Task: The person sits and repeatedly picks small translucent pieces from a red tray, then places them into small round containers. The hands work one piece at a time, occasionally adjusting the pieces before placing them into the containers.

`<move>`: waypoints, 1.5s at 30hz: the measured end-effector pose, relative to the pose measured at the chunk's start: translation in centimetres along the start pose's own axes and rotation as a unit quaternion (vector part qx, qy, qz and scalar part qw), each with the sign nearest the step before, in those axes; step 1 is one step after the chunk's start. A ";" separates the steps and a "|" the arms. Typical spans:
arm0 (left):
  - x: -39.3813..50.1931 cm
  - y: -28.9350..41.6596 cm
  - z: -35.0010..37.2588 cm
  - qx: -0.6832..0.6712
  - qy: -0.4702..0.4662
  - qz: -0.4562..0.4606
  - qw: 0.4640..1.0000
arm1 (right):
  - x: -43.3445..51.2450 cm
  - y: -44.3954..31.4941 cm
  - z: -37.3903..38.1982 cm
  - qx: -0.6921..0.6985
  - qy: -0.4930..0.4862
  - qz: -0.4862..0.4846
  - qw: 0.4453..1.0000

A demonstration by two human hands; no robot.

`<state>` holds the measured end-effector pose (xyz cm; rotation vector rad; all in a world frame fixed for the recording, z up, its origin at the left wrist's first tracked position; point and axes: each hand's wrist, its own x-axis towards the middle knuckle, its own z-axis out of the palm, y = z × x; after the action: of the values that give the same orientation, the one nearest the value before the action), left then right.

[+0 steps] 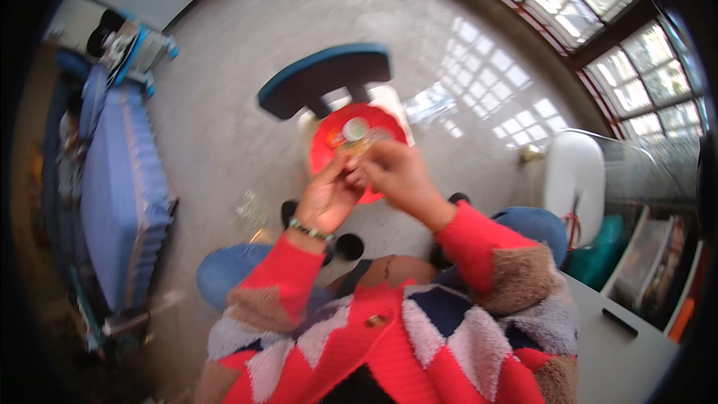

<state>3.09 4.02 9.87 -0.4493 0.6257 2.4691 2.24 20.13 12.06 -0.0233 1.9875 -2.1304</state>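
Note:
My left hand point(331, 197) and my right hand point(395, 174) meet over a round red tray point(320, 160). The fingertips of both hands pinch something small and yellowish point(356, 148), too blurred to name. A small white round container point(355, 129) sits on the tray beyond my fingers, with an orange round item point(335, 137) to its left. A clear round item point(377, 134) is partly hidden behind my right hand. The tray rests on a white seat of a chair with a dark, blue-edged backrest point(328, 73).
A blue-covered cushioned piece of furniture point(118, 196) stands at left. A white stool-like seat point(575, 188), a green container point(600, 252) and a grey table point(622, 353) with a dark slim object point(620, 322) are at right. Clear plastic point(251, 207) lies on the floor.

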 end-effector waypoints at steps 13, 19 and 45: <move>-0.6 -0.4 1.7 0.000 0.056 0.009 0.998 | -0.3 -1.4 0.0 -0.034 0.009 -0.009 0.999; -0.6 -0.5 1.9 -0.003 0.072 0.001 0.997 | -0.4 -1.5 0.0 -0.041 0.006 0.001 0.999; -0.8 -1.0 1.7 0.030 0.098 0.016 0.995 | -0.6 -1.8 0.1 -0.081 0.010 0.019 0.996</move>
<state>3.99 5.31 11.32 -0.6690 0.7896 2.4481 2.57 20.24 13.92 0.0070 2.1496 -1.9492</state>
